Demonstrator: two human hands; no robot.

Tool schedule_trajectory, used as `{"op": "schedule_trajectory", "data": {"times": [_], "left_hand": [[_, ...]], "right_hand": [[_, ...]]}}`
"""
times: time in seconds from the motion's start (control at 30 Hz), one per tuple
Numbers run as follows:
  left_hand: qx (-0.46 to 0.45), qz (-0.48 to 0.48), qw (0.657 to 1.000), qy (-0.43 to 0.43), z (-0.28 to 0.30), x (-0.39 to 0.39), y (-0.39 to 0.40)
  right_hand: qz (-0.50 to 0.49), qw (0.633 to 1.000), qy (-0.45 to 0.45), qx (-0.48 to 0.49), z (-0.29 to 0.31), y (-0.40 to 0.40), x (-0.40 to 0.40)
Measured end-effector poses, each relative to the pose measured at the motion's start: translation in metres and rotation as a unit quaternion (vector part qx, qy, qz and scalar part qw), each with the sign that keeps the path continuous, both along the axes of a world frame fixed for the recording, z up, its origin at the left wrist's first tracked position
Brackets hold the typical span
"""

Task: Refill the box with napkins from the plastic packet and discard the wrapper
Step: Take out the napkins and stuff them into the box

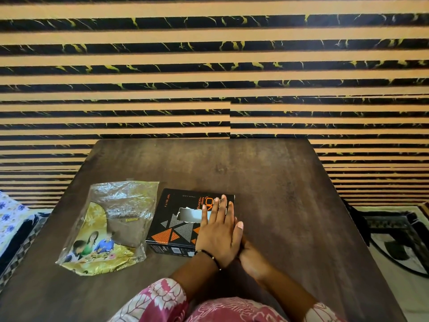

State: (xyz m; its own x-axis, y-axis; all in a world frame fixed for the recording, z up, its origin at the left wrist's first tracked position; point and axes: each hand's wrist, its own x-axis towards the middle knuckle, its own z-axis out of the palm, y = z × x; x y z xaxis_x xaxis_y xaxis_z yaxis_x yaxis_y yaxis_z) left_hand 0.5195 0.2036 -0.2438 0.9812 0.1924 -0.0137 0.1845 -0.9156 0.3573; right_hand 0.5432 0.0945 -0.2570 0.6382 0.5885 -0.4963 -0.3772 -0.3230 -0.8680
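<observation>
Item 1. Box [185, 221]: black carton with orange and grey triangles, lying flat near the middle of the dark brown surface [267, 182]. A ragged slot is torn in its top face, pale inside. Its long axis runs roughly from the person toward the striped wall [209, 66], leaning slightly right; the printed lettering reads sideways.

Item 2. Plastic packet [109, 226]: clear and yellow wrapper with a printed picture of people, lying flat just beside the box on its left, apart by a narrow gap. It looks slack and see-through in its upper part; whether napkins remain inside cannot be told. Its long axis runs nearly parallel to the box, mouth end toward the wall.

Item 3. Left hand [218, 233]: fingers straight and together, palm pressed flat on the right part of the box top, partly covering the slot. A dark beaded band sits on the wrist.

Item 4. Right hand [251, 259]: tucked under and against the left at the box's right edge, mostly hidden; whether it grips anything cannot be told.

Handling note, as judgement: the box appears to be getting pressed closed. Even, flat pressure along the flap edge should seat it without crushing the carton; the wrapper is not yet discarded.
</observation>
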Motion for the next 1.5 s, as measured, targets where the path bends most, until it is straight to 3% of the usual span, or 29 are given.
{"op": "schedule_trajectory", "data": {"times": [0.2, 0.33, 0.4, 0.53, 0.67, 0.83, 1.0, 1.5], "left_hand": [[0.000, 0.015, 1.000, 0.001, 0.000, 0.003, -0.002], [-0.001, 0.021, 1.000, 0.005, 0.000, 0.005, -0.003], [-0.056, 0.021, 0.998, -0.021, 0.003, 0.004, 0.000], [-0.240, 0.063, 0.960, -0.131, 0.014, -0.010, 0.016], [-0.120, 0.079, 0.976, -0.161, 0.019, -0.028, 0.058], [0.067, 0.091, 0.992, -0.053, -0.004, -0.052, 0.102], [0.131, 0.095, 0.987, -0.004, -0.014, -0.059, 0.102], [0.094, 0.064, 0.993, -0.022, -0.011, 0.045, 0.114]], "right_hand": [[0.057, 0.989, -0.117, -0.064, -0.004, -0.004, -0.010], [0.053, 0.993, -0.080, -0.063, 0.002, -0.007, -0.004], [0.035, 0.992, -0.105, -0.068, 0.014, -0.007, -0.001], [0.026, 0.949, -0.280, -0.142, 0.029, 0.000, 0.007], [0.032, 0.892, -0.400, -0.206, 0.038, 0.021, 0.009], [0.136, 0.821, -0.501, -0.236, 0.034, 0.049, -0.004], [0.257, 0.722, -0.563, -0.309, 0.016, 0.053, -0.015], [0.219, 0.681, -0.597, -0.362, 0.006, 0.065, 0.086]]}}
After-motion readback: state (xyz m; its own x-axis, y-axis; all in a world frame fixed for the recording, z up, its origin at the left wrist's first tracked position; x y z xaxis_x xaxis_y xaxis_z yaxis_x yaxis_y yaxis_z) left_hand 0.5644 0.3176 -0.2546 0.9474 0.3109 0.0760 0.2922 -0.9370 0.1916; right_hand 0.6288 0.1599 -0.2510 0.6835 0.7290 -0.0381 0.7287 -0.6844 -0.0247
